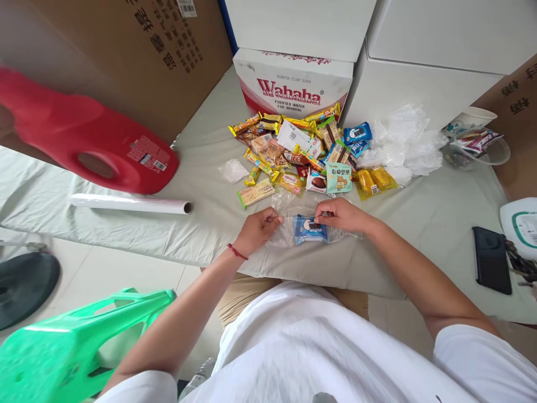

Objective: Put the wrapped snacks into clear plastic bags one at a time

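A blue snack packet (309,229) lies on thin clear plastic film (288,230) near the table's front edge. My left hand (260,226), a red cord round its wrist, pinches the film just left of the packet. At the packet's upper right, my right hand (338,215) has its thumb and fingers pinched together on the film; its fingertips overlap the packet. I cannot tell whether the film is a loose sheet or a bag. Right behind my hands is a heap of wrapped snacks (293,151), with a light green pouch (339,178) at its front.
Crumpled clear plastic (409,143) is piled right of the snacks. Behind stand a Wahaha carton (293,84) and white boxes (423,84). On the left are a red jug (96,140) and a film roll (130,204); a phone (491,260) lies right. A green stool (62,347) stands below.
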`<state>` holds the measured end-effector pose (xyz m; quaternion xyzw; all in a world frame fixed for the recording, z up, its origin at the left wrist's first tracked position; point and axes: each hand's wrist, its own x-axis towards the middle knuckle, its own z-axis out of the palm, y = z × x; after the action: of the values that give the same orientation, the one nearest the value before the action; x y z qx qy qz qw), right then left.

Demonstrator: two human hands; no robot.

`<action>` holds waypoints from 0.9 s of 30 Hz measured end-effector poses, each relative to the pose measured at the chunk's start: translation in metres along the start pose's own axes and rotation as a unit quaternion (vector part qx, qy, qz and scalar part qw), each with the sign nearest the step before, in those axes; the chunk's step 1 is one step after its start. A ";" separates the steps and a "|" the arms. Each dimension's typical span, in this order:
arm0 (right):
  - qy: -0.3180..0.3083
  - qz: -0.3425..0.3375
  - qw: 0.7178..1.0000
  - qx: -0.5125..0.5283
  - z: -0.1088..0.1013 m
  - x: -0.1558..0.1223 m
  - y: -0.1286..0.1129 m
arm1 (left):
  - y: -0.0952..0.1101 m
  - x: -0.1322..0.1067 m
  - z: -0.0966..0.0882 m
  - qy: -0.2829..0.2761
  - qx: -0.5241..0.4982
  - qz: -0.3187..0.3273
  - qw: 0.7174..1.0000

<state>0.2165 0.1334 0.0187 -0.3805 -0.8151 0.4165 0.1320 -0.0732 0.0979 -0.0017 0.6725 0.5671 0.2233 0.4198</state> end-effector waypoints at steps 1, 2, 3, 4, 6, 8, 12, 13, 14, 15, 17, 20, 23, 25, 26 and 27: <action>-0.002 0.010 1.000 0.011 0.000 0.001 0.000 | 0.000 0.002 -0.001 0.043 0.053 -0.013 0.998; -0.002 0.021 1.000 0.017 0.001 0.002 0.000 | 0.002 0.001 -0.001 0.108 0.110 -0.018 0.988; -0.002 0.030 0.999 0.020 0.001 0.003 0.000 | 0.007 -0.003 -0.001 0.188 0.163 -0.011 0.968; -0.002 0.037 0.999 0.020 0.002 0.003 0.000 | 0.015 -0.011 0.001 0.275 0.204 0.011 0.939; 0.000 0.044 0.999 0.017 0.003 0.004 -0.003 | 0.036 -0.034 0.007 0.411 0.244 0.103 0.873; 0.004 0.044 0.999 0.016 0.004 0.003 -0.005 | 0.059 -0.058 0.019 0.425 0.242 0.252 0.835; 0.011 0.042 0.999 0.024 0.006 0.001 -0.009 | 0.077 -0.067 0.055 0.228 0.231 0.375 0.868; 0.011 0.044 0.999 0.026 0.007 0.000 -0.008 | 0.074 -0.060 0.063 0.209 0.239 0.349 0.882; 0.010 0.049 0.998 0.030 0.007 -0.002 -0.006 | 0.068 -0.052 0.070 0.204 0.248 0.319 0.891; 0.007 0.056 0.998 0.035 0.007 -0.004 -0.004 | 0.061 -0.043 0.075 0.198 0.258 0.301 0.897; -0.011 0.074 0.996 0.042 0.002 -0.007 0.000 | 0.049 -0.029 0.081 0.186 0.276 0.283 0.899; 0.016 0.111 0.994 -0.011 -0.012 -0.008 0.002 | 0.042 -0.024 0.082 0.184 0.306 0.260 0.897; 0.128 0.119 0.976 -0.133 -0.027 0.004 -0.007 | 0.045 -0.028 0.081 0.202 0.328 0.239 0.891; 0.147 0.087 0.961 -0.215 -0.030 0.019 -0.015 | 0.047 -0.029 0.081 0.199 0.337 0.246 0.887; 0.135 0.072 0.955 -0.255 -0.030 0.027 -0.019 | 0.047 -0.030 0.081 0.196 0.341 0.252 0.884; 0.114 0.064 0.947 -0.292 -0.029 0.036 -0.022 | 0.046 -0.029 0.081 0.195 0.347 0.256 0.881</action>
<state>0.1962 0.1681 0.0499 -0.4991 -0.8542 0.1215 0.0803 0.0082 0.0446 -0.0031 0.8398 0.4865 0.2389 -0.0312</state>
